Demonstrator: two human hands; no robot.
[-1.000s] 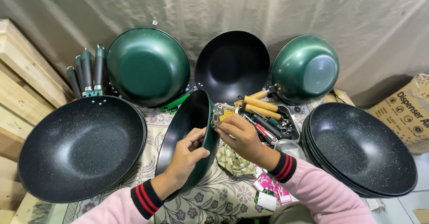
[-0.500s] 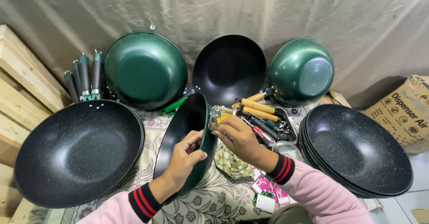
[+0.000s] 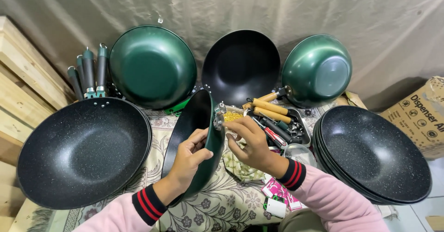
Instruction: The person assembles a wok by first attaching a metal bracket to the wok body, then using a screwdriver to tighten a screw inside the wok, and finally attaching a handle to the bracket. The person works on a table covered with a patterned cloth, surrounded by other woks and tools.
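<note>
The left hand gripped the green wok on edge at centre, near the body — steadying it, seemingly — while the right hand pinched narrow at its metal bracket, just left of the tool tray.

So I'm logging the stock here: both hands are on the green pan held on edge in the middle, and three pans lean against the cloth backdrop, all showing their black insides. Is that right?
Not quite. In the head view only the middle leaning pan shows a black inside; the left leaning pan and the right leaning pan show green. The left hand and right hand are indeed on the green pan on edge.
</note>
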